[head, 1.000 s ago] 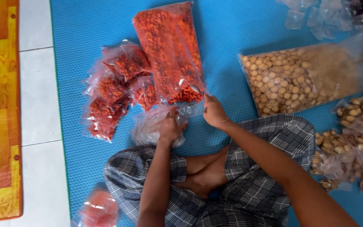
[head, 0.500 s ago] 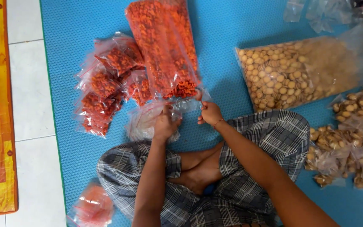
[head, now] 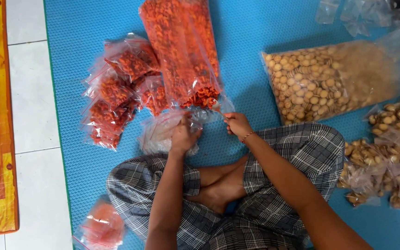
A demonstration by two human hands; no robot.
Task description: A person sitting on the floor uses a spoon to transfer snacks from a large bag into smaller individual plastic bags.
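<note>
I sit cross-legged on a blue mat (head: 255,28). My left hand (head: 183,134) grips a small clear plastic bag (head: 160,134) lying on the mat in front of my knees. My right hand (head: 237,124) pinches a small spoon-like scoop (head: 218,110) at the open mouth of a big clear bag of orange-red snacks (head: 181,51). The small bag looks nearly empty. Both hands are close together, just below the big bag's opening.
Several small filled bags of red snacks (head: 116,92) are piled to the left. At right lies a big bag of round beige biscuits (head: 320,83), with small biscuit bags (head: 390,157) below it. Empty clear bags (head: 357,14) sit top right. One red snack bag (head: 100,227) rests by my left knee. White tiles (head: 33,92) lie left.
The view has shifted slightly. My right hand has drawn back from the big bag's mouth toward my knee, holding the scoop. My left hand stays on the small bag.
</note>
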